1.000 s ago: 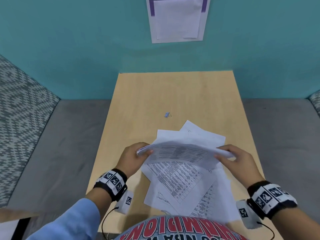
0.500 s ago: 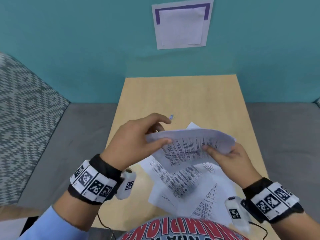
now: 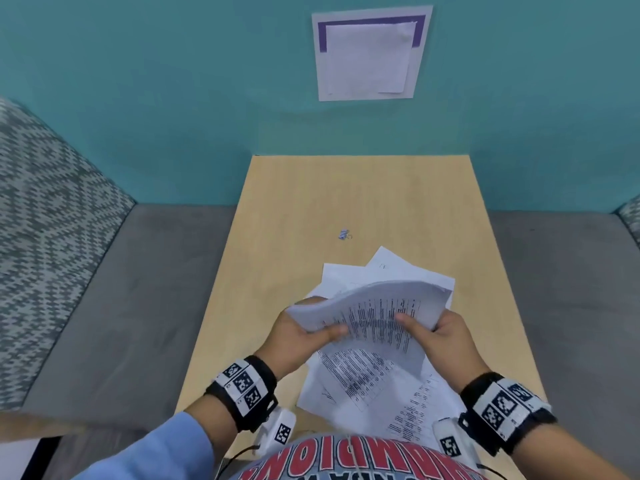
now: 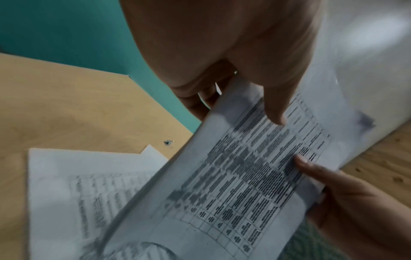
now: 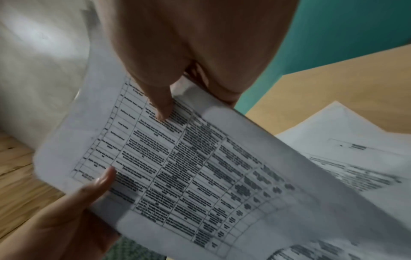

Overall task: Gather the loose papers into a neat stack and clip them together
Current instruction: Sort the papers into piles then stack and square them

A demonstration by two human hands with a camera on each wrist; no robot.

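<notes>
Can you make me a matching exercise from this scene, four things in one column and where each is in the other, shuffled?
Things:
1. binder clip
2. printed sheet
3. loose papers
4. framed notice

Places:
A. on the teal wall
B. held in left hand and right hand
C. alone on the table, beyond the papers
D. spread flat on the table under the hands

Pairs: 1-C, 2-B, 3-D, 4-A

printed text on held sheets (image 3: 377, 317) blurred, clip (image 3: 343, 234) too small to make out
</notes>
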